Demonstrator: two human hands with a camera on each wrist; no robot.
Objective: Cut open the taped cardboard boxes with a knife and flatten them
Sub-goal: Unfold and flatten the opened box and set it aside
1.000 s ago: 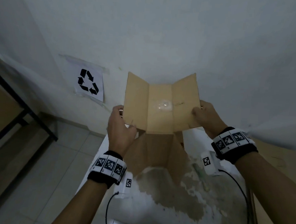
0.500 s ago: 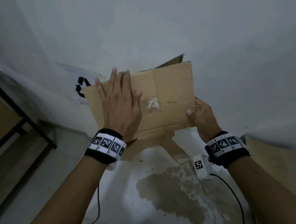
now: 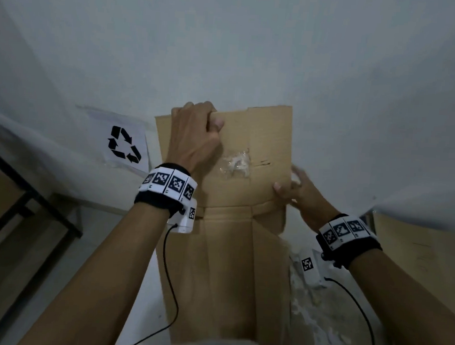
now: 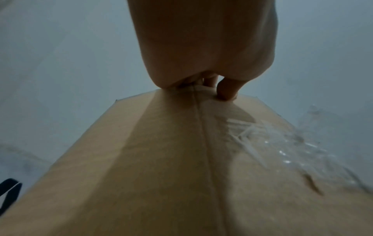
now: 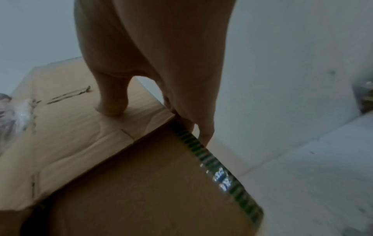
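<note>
A flattened brown cardboard box (image 3: pixel 228 253) hangs upright in front of me against the white wall. My left hand (image 3: pixel 193 137) grips its top edge, fingers curled over the far side and thumb on the front; the wrist view shows the thumb (image 4: pixel 228 91) pressing the cardboard (image 4: pixel 161 159). My right hand (image 3: pixel 292 187) pinches the box's right edge, thumb (image 5: pixel 113 102) on the front face (image 5: pixel 70 127) and fingers behind. A crumpled patch of clear tape (image 3: pixel 235 163) sticks to the middle of the upper panel. No knife is in view.
A paper recycling sign (image 3: pixel 124 145) is taped to the wall at the left. A black-framed table (image 3: pixel 25 204) stands lower left. More cardboard (image 3: pixel 425 256) leans at the right. The wall below the box shows a peeling stain (image 3: pixel 315 321).
My left hand went from lying flat on the cardboard to gripping its top edge. The box has swung from tilted to upright and hangs lower and flatter.
</note>
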